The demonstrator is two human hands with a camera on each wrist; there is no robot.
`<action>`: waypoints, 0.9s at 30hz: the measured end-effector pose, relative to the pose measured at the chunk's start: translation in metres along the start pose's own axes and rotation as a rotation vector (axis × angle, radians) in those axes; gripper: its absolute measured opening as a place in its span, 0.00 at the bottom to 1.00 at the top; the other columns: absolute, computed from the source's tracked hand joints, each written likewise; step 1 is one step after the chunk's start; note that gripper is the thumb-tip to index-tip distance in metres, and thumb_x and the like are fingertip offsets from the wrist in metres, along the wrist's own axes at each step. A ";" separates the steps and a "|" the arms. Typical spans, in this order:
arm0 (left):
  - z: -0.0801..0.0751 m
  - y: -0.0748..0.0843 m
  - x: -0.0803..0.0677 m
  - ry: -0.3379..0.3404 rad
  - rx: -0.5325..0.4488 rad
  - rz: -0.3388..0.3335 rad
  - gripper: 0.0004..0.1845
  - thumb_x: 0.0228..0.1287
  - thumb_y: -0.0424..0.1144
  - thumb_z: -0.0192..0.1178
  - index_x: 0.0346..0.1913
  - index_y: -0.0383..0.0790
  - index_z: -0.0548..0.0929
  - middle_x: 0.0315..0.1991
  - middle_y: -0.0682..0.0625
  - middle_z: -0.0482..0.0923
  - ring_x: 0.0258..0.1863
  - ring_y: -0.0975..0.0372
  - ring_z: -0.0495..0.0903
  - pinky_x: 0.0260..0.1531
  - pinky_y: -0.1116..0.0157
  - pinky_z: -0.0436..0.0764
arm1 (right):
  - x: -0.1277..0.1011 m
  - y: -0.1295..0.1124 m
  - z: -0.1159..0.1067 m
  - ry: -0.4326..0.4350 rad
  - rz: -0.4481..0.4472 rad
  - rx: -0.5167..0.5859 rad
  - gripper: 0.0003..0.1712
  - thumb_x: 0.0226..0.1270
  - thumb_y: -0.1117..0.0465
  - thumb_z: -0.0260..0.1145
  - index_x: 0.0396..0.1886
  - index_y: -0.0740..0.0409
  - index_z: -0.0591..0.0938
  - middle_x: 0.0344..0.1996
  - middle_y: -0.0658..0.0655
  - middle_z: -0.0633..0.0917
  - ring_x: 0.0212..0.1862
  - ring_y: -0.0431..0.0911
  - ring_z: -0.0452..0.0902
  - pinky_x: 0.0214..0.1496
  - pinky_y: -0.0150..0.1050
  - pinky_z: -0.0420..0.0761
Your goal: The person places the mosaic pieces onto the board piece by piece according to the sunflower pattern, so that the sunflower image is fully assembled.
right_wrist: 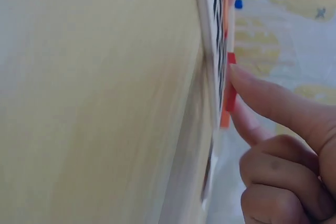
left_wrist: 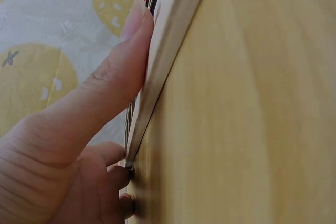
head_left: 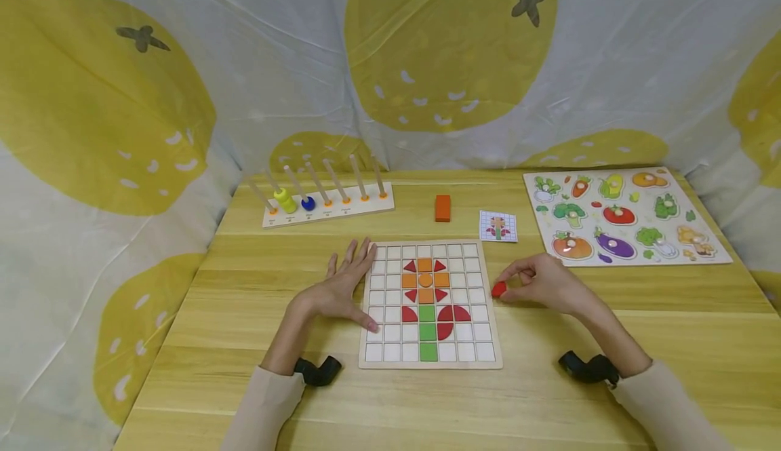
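A square wooden grid board [head_left: 393, 353] lies on the table. Orange squares, an orange round piece and small red triangles form a flower shape in its upper cells. Below runs a column of green squares [head_left: 428, 332], with red quarter-circle pieces [head_left: 462, 313] on both sides. My left hand [head_left: 335, 291] rests at the board's left edge, fingers spread, the thumb [left_wrist: 113, 74] lying over the rim. Just off the board's right edge, my right hand [head_left: 543, 285] pinches a small red piece [right_wrist: 231, 85] between thumb and finger; its full outline is partly covered.
Behind the board lie an orange block [head_left: 442, 208] and a small pattern card [head_left: 497, 226]. A peg stand [head_left: 366, 208] with yellow and blue beads is at the back left. A vegetable puzzle board [head_left: 634, 217] occupies the back right, before a lemon-print cloth [head_left: 293, 57].
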State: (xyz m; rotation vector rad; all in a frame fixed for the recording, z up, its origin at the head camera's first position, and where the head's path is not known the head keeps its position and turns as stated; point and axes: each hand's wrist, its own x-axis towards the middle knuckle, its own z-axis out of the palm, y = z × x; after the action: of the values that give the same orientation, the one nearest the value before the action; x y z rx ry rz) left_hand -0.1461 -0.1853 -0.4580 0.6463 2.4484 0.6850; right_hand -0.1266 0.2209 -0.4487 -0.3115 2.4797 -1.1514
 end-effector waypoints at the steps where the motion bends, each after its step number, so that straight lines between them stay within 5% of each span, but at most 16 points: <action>1: 0.000 0.000 0.000 0.002 -0.005 0.000 0.80 0.43 0.58 0.83 0.84 0.40 0.31 0.84 0.43 0.18 0.82 0.45 0.16 0.76 0.35 0.21 | 0.001 -0.005 0.004 0.010 -0.005 0.011 0.14 0.57 0.57 0.81 0.41 0.56 0.91 0.17 0.47 0.61 0.23 0.39 0.57 0.24 0.32 0.56; 14: -0.001 0.001 0.001 -0.003 0.008 -0.010 0.81 0.42 0.59 0.83 0.84 0.40 0.31 0.84 0.42 0.18 0.82 0.45 0.16 0.77 0.35 0.22 | 0.030 -0.085 0.092 -0.005 -0.040 0.103 0.11 0.55 0.60 0.82 0.38 0.54 0.91 0.12 0.47 0.63 0.19 0.41 0.58 0.24 0.31 0.57; 27: 0.001 0.000 0.001 0.006 0.011 -0.003 0.80 0.42 0.58 0.83 0.84 0.40 0.32 0.84 0.43 0.19 0.83 0.45 0.17 0.77 0.35 0.23 | 0.048 -0.104 0.128 -0.027 -0.081 0.011 0.11 0.51 0.60 0.84 0.32 0.54 0.90 0.13 0.45 0.67 0.19 0.39 0.59 0.23 0.30 0.56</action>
State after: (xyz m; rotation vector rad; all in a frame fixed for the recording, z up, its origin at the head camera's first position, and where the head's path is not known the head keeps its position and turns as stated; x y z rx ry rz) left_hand -0.1462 -0.1845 -0.4584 0.6459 2.4602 0.6739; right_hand -0.1105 0.0500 -0.4555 -0.4255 2.4569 -1.1840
